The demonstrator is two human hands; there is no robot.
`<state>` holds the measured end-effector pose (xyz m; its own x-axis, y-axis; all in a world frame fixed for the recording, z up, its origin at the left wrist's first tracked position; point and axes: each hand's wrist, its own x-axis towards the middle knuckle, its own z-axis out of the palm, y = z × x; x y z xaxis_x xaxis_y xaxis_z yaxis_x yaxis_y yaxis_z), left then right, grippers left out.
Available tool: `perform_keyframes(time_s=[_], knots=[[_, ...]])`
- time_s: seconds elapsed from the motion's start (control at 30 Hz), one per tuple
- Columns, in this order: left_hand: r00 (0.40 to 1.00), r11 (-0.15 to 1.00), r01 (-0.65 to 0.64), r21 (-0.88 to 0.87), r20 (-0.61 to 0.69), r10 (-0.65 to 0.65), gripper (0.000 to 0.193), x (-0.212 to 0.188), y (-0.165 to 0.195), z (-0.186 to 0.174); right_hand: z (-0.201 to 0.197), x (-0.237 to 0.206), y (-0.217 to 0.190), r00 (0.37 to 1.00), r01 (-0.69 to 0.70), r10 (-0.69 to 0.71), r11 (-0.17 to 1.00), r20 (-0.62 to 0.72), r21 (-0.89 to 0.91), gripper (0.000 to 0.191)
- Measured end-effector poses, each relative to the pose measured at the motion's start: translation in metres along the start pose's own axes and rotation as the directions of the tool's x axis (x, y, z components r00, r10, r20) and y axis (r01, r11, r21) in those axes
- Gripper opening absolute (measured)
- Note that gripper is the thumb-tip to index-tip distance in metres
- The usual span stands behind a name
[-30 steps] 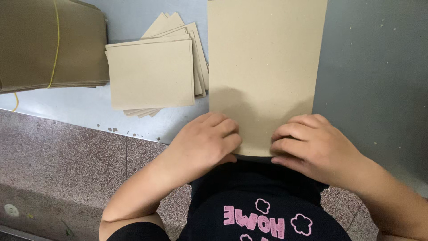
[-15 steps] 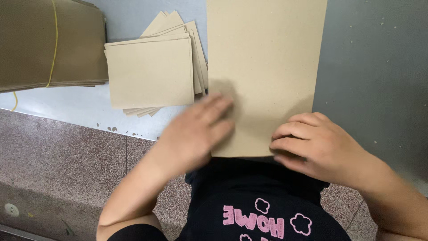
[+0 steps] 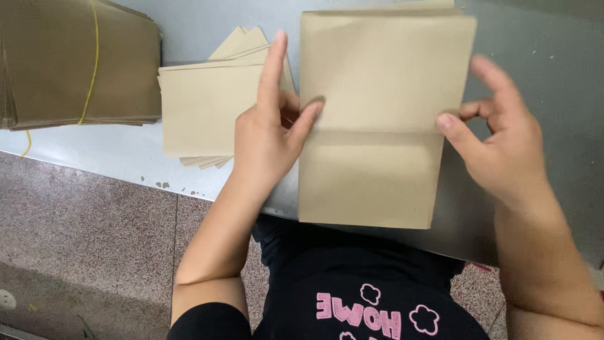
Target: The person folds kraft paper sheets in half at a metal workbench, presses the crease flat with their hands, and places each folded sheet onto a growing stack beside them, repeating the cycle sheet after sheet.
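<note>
A tan paper sheet [image 3: 377, 119] lies on the grey metal table [image 3: 553, 75] in front of me, with a crease across its middle and its near edge hanging over the table edge. My left hand [image 3: 270, 132] grips its left edge at the crease, thumb on top. My right hand [image 3: 497, 135] pinches its right edge with the thumb, the other fingers spread.
A stack of folded tan sheets [image 3: 201, 113] lies just left of my left hand. A large bundle of brown paper [image 3: 69, 63] tied with a yellow band sits at the far left. Speckled stone floor [image 3: 82, 233] lies below the table edge.
Both hands left the near edge of the sheet and moved up and apart to its side edges. A crease now shows across the sheet.
</note>
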<state>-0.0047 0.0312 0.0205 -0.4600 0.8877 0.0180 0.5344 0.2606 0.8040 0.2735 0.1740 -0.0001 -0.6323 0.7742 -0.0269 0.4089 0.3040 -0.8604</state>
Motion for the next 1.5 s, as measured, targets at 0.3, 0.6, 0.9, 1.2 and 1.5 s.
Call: perform_keyframes(time_s=[0.3,0.6,0.9,1.2,1.5], knots=[[0.994,0.984,-0.111,0.138,-0.007,0.113,0.024,0.013,-0.008,0.008,0.009,0.016,-0.027,0.997,0.019,-0.039,0.961,-0.068,-0.275,0.059],[0.991,0.949,-0.122,0.292,0.094,0.098,0.057,0.009,0.004,0.001,0.034,0.022,-0.06,0.808,0.561,-0.522,0.544,0.271,-0.625,0.029],[0.991,0.859,-0.131,0.496,0.086,0.101,0.06,-0.002,0.004,-0.016,0.014,-0.009,-0.028,0.862,0.5,-0.4,0.571,0.311,-0.652,0.054],[0.763,0.639,-0.646,0.417,0.334,0.553,0.048,0.004,0.009,-0.016,-0.009,-0.049,-0.05,0.888,0.459,-0.373,0.676,0.269,-0.577,0.055],[0.686,0.372,-0.704,0.604,0.444,0.576,0.058,-0.004,0.005,-0.013,0.021,-0.045,-0.06,0.815,0.511,-0.361,0.817,0.453,-0.267,0.043]])
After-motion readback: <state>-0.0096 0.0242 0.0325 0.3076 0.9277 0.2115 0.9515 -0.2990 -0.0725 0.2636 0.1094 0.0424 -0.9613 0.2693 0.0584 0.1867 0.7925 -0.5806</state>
